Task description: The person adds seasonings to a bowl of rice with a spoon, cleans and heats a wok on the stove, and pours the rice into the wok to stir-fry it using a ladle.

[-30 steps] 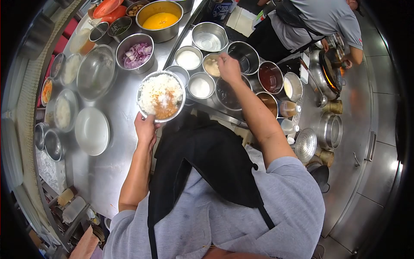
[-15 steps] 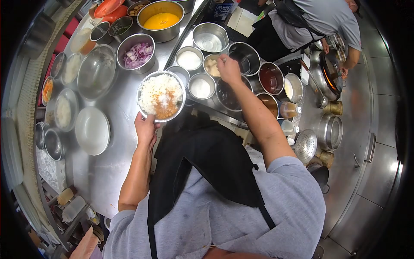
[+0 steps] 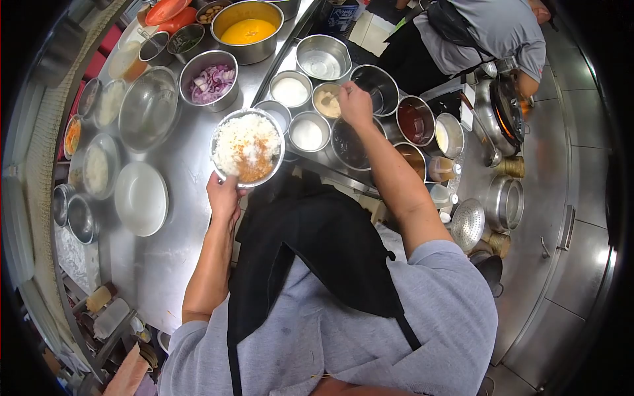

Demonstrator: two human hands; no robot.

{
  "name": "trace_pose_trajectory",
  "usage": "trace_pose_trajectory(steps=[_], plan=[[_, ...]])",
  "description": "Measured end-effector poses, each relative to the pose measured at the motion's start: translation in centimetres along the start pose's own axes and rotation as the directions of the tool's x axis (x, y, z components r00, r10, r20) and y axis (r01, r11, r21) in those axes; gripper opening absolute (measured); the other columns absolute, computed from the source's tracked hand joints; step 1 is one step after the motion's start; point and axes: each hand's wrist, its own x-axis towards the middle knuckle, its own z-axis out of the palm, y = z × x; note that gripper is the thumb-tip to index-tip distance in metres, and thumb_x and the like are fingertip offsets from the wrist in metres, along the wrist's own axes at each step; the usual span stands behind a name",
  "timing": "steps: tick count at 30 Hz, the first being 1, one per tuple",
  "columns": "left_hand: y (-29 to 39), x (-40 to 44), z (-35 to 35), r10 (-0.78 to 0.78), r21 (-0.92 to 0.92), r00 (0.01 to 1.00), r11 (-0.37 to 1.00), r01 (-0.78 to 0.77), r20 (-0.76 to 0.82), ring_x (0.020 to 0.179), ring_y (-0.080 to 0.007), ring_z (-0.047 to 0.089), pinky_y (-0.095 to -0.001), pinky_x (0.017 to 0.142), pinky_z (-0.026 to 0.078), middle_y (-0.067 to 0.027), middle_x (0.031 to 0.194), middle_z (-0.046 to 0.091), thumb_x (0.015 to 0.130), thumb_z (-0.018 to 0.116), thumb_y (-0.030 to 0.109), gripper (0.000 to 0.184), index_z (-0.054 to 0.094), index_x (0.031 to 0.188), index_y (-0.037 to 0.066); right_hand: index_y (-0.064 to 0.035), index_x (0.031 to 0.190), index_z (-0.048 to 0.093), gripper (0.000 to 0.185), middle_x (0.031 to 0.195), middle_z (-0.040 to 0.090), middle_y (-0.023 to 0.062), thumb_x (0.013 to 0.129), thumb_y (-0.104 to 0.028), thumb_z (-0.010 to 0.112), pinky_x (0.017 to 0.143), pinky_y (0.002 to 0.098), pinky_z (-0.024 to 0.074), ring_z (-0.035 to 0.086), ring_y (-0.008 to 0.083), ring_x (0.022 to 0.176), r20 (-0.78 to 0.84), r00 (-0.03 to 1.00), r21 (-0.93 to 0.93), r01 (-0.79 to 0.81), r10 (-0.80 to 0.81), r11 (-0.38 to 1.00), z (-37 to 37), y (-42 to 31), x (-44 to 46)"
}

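My left hand (image 3: 224, 197) grips the rim of a metal bowl (image 3: 215, 169), its thumb at the near edge. White rice (image 3: 244, 135) fills the bowl, with brown sauce or seasoning and a white patch on the near side. Closed fingers of my right hand (image 3: 356, 104) hold a small spoon (image 3: 333, 99), mostly hidden by the hand. The spoon's end is in a round tin of beige powder (image 3: 322, 107). Beside that tin stand two tins of white granules, one farther back (image 3: 289, 91) and one nearer me (image 3: 307, 134).
Pots of chopped purple onion (image 3: 212, 84) and yellow liquid (image 3: 247, 32) stand at the back left. Bowls and a white plate (image 3: 141, 199) line the left counter. To the right are a red sauce pot (image 3: 416, 122), squeeze bottles, a perforated ladle (image 3: 468, 223) and a co-worker (image 3: 482, 33) at a wok.
My right hand has shifted slightly right and toward me, showing more of the beige powder and the spoon. The rice bowl has stayed put. The co-worker's hands have moved at the wok.
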Motion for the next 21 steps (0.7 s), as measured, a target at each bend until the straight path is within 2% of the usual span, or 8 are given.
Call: trace_pose_trajectory(steps=[2, 5, 7, 10, 12, 14, 19, 21], plan=[[0.3, -0.4, 0.2, 0.003, 0.007, 1.0, 1.0, -0.003, -0.012, 0.062, -0.0132, 0.059, -0.0202, 0.046, 0.046, -0.0125, 0.092, 0.062, 0.083, 0.05, 0.001, 0.028, 0.052, 0.111, -0.003, -0.0039, 0.09, 0.065, 0.025, 0.075, 0.065, 0.0223, 0.087, -0.025, 0.053, 0.07, 0.0446, 0.0501, 0.065, 0.0368, 0.076, 0.001, 1.0, -0.009, -0.001, 0.001, 1.0, 1.0, 0.9, 0.0], [0.3, -0.5, 0.1, 0.01, 0.024, 1.0, 1.0, -0.009, -0.016, 0.062, -0.0134, 0.06, -0.0201, 0.046, 0.047, -0.0128, 0.092, 0.062, 0.083, 0.05, 0.001, 0.028, 0.052, 0.111, -0.003, 0.0005, 0.089, 0.063, 0.025, 0.072, 0.067, 0.0192, 0.087, -0.023, 0.054, 0.066, 0.0382, 0.0517, 0.068, 0.0279, 0.07, 0.0, 0.999, 0.167, -0.04, 0.041, 0.985, 1.8, 1.9, -0.1], [0.3, -0.4, -0.1, 0.015, 0.033, 1.0, 0.999, -0.015, -0.013, 0.062, -0.0135, 0.06, -0.02, 0.046, 0.047, -0.0129, 0.092, 0.062, 0.083, 0.05, 0.001, 0.028, 0.052, 0.111, -0.003, 0.0008, 0.089, 0.063, 0.022, 0.072, 0.068, 0.0176, 0.088, -0.019, 0.052, 0.061, 0.0367, 0.0527, 0.067, 0.0257, 0.062, 0.044, 0.982, 0.444, -0.185, 0.185, 0.877, 1.4, 1.7, -0.6], [0.3, -0.4, -0.3, 0.016, 0.062, 1.0, 0.998, -0.016, -0.008, 0.064, -0.0136, 0.06, -0.0202, 0.047, 0.047, -0.0127, 0.093, 0.062, 0.083, 0.05, 0.001, 0.028, 0.052, 0.111, -0.003, 0.003, 0.087, 0.061, 0.02, 0.072, 0.068, 0.0128, 0.089, -0.014, 0.051, 0.054, 0.0281, 0.0517, 0.065, 0.0155, 0.056, 0.07, 0.959, 0.581, -0.262, 0.273, 0.771, 0.5, 1.9, -0.9], [0.6, -0.6, -0.1, 0.011, 0.029, 1.0, 1.0, -0.01, -0.029, 0.064, -0.0131, 0.059, -0.0206, 0.047, 0.047, -0.0121, 0.093, 0.062, 0.083, 0.05, 0.002, 0.028, 0.052, 0.111, -0.003, 0.0018, 0.088, 0.061, 0.019, 0.073, 0.068, 0.013, 0.09, -0.014, 0.051, 0.051, 0.0262, 0.0509, 0.065, 0.0159, 0.057, 0.078, 0.943, 0.577, -0.307, 0.323, 0.757, 0.1, 2.5, -1.3], [0.6, -0.6, 0.0, 0.011, 0.029, 0.999, 1.0, -0.01, -0.031, 0.064, -0.0128, 0.059, -0.0206, 0.047, 0.047, -0.0117, 0.093, 0.062, 0.083, 0.05, 0.002, 0.028, 0.053, 0.111, -0.002, 0.0023, 0.089, 0.06, 0.018, 0.075, 0.068, 0.0135, 0.09, -0.013, 0.052, 0.05, 0.0245, 0.0497, 0.065, 0.0159, 0.059, 0.125, 0.929, 0.718, -0.327, 0.349, 0.614, 0.3, 4.3, -1.4], [0.4, -0.2, -0.1, 0.009, 0.046, 1.0, 0.999, -0.008, -0.02, 0.063, -0.0121, 0.058, -0.02, 0.047, 0.046, -0.0109, 0.092, 0.062, 0.083, 0.051, 0.003, 0.028, 0.053, 0.11, -0.002, 0.0019, 0.088, 0.061, 0.018, 0.077, 0.068, 0.0136, 0.09, -0.013, 0.052, 0.049, 0.0242, 0.0498, 0.065, 0.0151, 0.061, 0.137, 0.914, 0.741, -0.35, 0.382, 0.573, -0.3, 5.0, -2.1], [0.7, -0.3, 0.3, 0.003, 0.06, 1.0, 0.998, -0.002, -0.013, 0.063, -0.0119, 0.057, -0.0196, 0.047, 0.045, -0.0104, 0.091, 0.062, 0.082, 0.051, 0.003, 0.028, 0.053, 0.11, -0.002, 0.0012, 0.089, 0.061, 0.017, 0.076, 0.068, 0.0125, 0.09, -0.014, 0.053, 0.049, 0.0247, 0.0504, 0.065, 0.0145, 0.06, 0.109, 0.938, 0.682, -0.312, 0.33, 0.661, -0.2, 4.7, -2.0]])
